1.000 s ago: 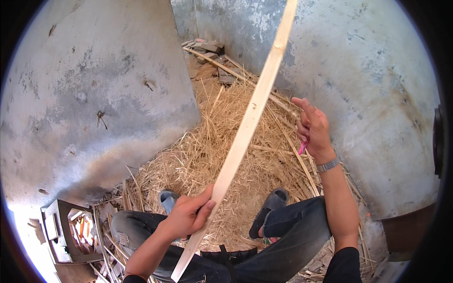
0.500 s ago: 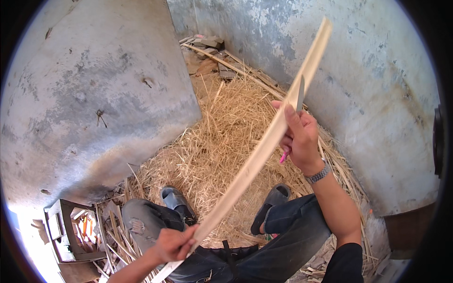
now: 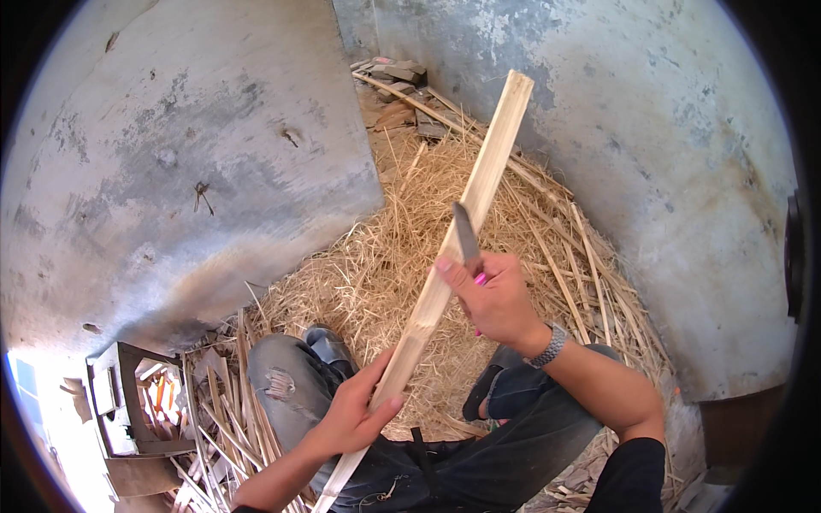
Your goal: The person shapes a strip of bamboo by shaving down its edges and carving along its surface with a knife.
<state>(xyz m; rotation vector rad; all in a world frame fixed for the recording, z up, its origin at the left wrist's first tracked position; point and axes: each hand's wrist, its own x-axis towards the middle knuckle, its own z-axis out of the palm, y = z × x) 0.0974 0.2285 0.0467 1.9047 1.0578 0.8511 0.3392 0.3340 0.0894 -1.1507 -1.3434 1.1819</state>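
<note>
A long, pale bamboo slat (image 3: 414,339) runs slantwise across my lap, its far end up toward the wall. My left hand (image 3: 356,414) is closed round its lower part, thumb on one side and fingers on the other. My right hand (image 3: 499,301) grips a knife by its pink handle, most of which the fingers hide. The grey knife blade (image 3: 466,232) points up and away, lying over the slat's right edge and face. My right thumb presses on the slat just below the blade.
Straw-like shavings (image 3: 359,265) cover the floor between my feet and the walls. More long strips (image 3: 590,274) lie along the right wall (image 3: 658,205). At lower left stand a dark frame (image 3: 141,402) and a heap of cut strips (image 3: 222,419). Broken bricks (image 3: 389,70) lie in the far corner.
The slat's far end has swung left and down. My right hand has come lower and left with the knife, whose blade now tilts leftward. My left hand has moved up and right.
</note>
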